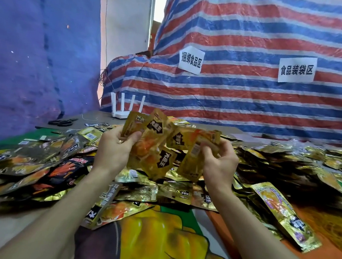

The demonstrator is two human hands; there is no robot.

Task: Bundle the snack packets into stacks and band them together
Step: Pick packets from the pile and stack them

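Left hand (113,146), raised over the table, pinches a fan of gold snack packets (153,146) with the thumb in front; its fingers are hidden behind the foil. Right hand (220,163) pinches the fan's right side, fingertips curled onto a packet's barcode edge. How many packets overlap in the fan cannot be counted. Each carries a black badge with white characters, too blurred to read with certainty.

Under the forearms lies a printed tablecloth (155,242), its picture cut off by the bottom edge. Loose packets (37,166) heap across it on both sides, those at the right dark and smeared. Farther back lie black scissors (63,122) and a white router (126,108), its base partly behind the fan. Beyond them a striped tarp (252,99) bears two paper labels: the left sign (191,60) reads 捆绑食品区, the right sign (297,69) reads 食品装袋区.
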